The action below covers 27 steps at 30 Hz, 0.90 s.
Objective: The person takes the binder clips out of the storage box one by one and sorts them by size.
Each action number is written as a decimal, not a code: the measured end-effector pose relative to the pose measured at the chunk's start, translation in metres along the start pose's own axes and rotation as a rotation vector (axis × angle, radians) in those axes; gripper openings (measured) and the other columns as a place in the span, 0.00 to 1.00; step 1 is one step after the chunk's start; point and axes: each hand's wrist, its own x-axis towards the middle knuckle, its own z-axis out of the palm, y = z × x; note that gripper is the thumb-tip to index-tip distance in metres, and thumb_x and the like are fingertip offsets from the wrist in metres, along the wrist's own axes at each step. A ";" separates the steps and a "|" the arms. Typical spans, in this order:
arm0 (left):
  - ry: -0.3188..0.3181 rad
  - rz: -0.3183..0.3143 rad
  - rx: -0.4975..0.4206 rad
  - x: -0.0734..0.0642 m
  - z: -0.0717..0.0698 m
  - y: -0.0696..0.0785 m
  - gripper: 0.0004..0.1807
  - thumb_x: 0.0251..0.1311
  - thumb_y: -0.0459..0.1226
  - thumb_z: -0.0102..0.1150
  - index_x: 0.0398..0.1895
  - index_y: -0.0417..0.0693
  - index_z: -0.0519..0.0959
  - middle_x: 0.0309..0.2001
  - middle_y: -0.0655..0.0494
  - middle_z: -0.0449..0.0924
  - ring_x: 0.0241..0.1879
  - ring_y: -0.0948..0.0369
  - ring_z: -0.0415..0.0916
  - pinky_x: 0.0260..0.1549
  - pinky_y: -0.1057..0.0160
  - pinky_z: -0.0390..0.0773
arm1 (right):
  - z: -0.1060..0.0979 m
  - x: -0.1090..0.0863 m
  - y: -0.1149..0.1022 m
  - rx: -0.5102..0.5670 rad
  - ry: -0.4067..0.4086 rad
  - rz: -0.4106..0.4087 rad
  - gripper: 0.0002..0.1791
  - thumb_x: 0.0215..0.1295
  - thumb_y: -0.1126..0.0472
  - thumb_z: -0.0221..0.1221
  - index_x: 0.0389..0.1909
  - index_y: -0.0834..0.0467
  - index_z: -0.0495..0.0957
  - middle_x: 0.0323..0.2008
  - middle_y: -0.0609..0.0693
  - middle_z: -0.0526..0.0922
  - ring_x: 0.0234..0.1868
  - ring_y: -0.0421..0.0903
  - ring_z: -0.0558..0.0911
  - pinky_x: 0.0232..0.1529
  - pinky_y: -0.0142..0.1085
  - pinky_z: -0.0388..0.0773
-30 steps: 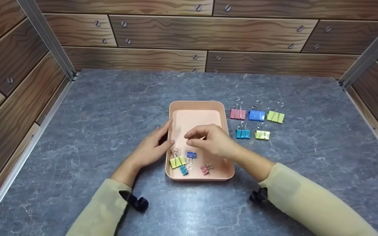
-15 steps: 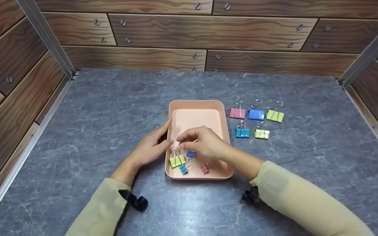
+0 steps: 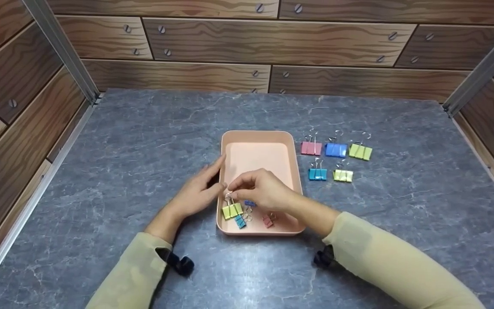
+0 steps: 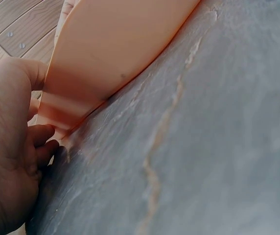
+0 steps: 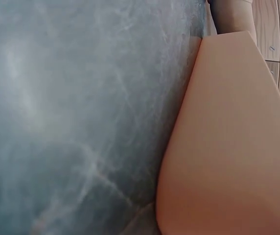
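Steadying the tray (image 3: 257, 155) with left hand (image 3: 195, 192) spread, we'd best handle the yellow-green clip (image 3: 232, 211) inside without nudging the teal clip (image 3: 240, 222); can't tell if our right hand (image 3: 263, 189) pinches anything.

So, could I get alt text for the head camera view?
A person's right hand reaches into a peach tray, close to a yellow-green binder clip; the left hand touches the tray's left side. Three smaller clips lie inside too; five other clips sit outside, to the right.

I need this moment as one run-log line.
left hand: holds peach tray; right hand: at handles of lime binder clip inside, grip unclear; tabletop: five binder clips
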 end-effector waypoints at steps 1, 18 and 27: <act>0.000 -0.008 -0.003 -0.001 -0.001 0.003 0.40 0.75 0.48 0.54 0.87 0.65 0.54 0.82 0.51 0.59 0.80 0.34 0.50 0.78 0.33 0.50 | 0.000 0.000 0.000 -0.001 0.001 0.004 0.08 0.71 0.63 0.68 0.47 0.56 0.91 0.41 0.44 0.92 0.42 0.40 0.86 0.52 0.36 0.83; -0.010 -0.023 0.014 0.000 0.000 0.004 0.41 0.73 0.49 0.54 0.87 0.67 0.53 0.82 0.51 0.59 0.80 0.36 0.49 0.78 0.34 0.51 | 0.003 0.000 0.003 -0.003 -0.008 -0.003 0.05 0.70 0.61 0.70 0.43 0.56 0.92 0.37 0.44 0.92 0.39 0.38 0.85 0.47 0.35 0.82; -0.024 -0.020 0.026 -0.001 -0.002 0.006 0.41 0.74 0.49 0.54 0.87 0.65 0.52 0.83 0.51 0.57 0.81 0.36 0.50 0.78 0.35 0.51 | 0.002 -0.002 0.002 -0.011 -0.011 0.005 0.03 0.70 0.62 0.69 0.40 0.55 0.91 0.34 0.43 0.90 0.37 0.38 0.84 0.43 0.32 0.81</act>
